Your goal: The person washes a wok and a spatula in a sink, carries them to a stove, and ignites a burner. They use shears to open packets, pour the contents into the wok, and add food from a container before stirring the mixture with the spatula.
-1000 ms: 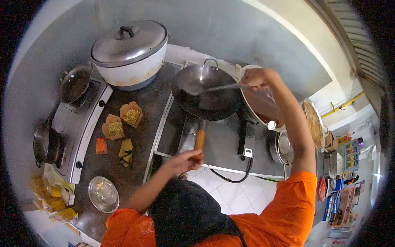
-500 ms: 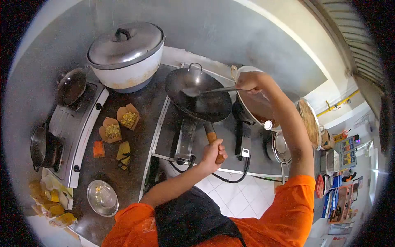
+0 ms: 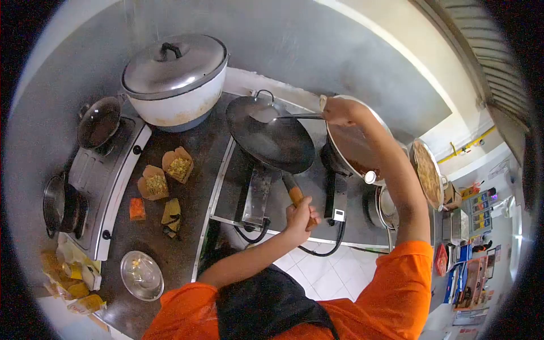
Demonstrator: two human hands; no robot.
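My left hand (image 3: 302,218) is wrapped round the wooden handle of a dark wok (image 3: 277,141), which sits over a burner. My right hand (image 3: 344,112) grips the handle of a metal ladle (image 3: 263,115). Its rounded head is inside the wok near the far rim and catches the light. Only dark metal shows inside the wok, with faint haze around it. Just right of the wok, below my right hand, stands a large pot (image 3: 347,141) of reddish-brown liquid, partly hidden by my right forearm.
A big lidded pot (image 3: 175,99) stands at the back left. Two cardboard food boxes (image 3: 153,184), an orange packet (image 3: 137,209) and a steel plate (image 3: 141,274) lie on the left counter. A two-burner stove (image 3: 102,181) holds small pans. Another wide pot (image 3: 428,170) is at the right.
My left hand and the wok handle have swung slightly right. The ladle head has risen toward the wok's far rim and turned, now looking brighter.
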